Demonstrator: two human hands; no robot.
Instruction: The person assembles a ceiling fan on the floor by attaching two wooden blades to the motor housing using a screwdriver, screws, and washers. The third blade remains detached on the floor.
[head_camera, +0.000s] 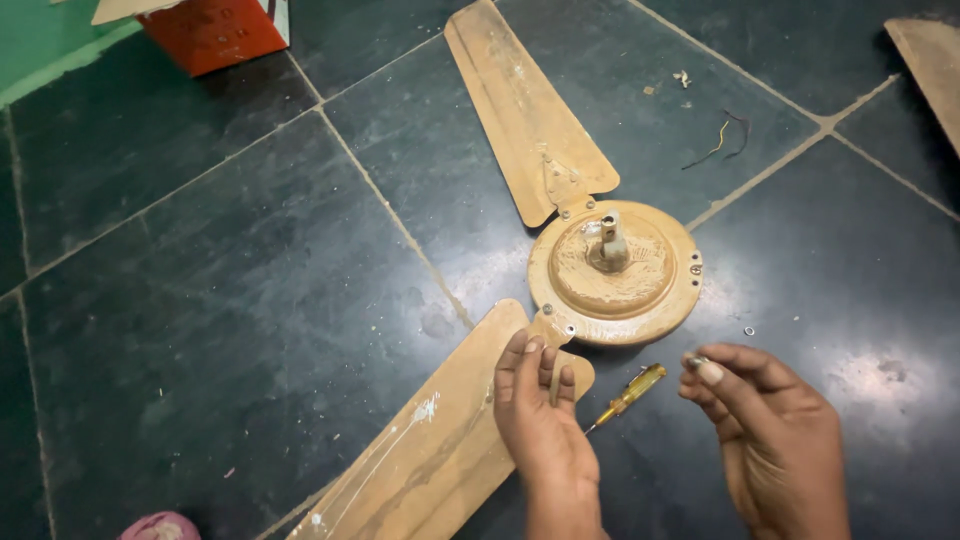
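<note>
A tan ceiling fan motor hub (614, 272) lies on the dark tiled floor with a short shaft sticking up. One tan blade (525, 105) runs from it to the upper left, another blade (430, 450) to the lower left. My left hand (540, 420) rests its fingers on the root of the lower blade, by the bracket at the hub's edge. My right hand (765, 430) pinches a small metal part, apparently a screw (696, 362), between thumb and fingertips. A yellow-handled screwdriver (630, 392) lies on the floor between my hands.
A small washer (749, 330) lies on the floor right of the hub. Bits of wire (722, 140) lie further back. An orange box (215, 32) stands at the top left and a third blade (930, 70) at the top right. A pink object (160, 526) shows at the bottom left.
</note>
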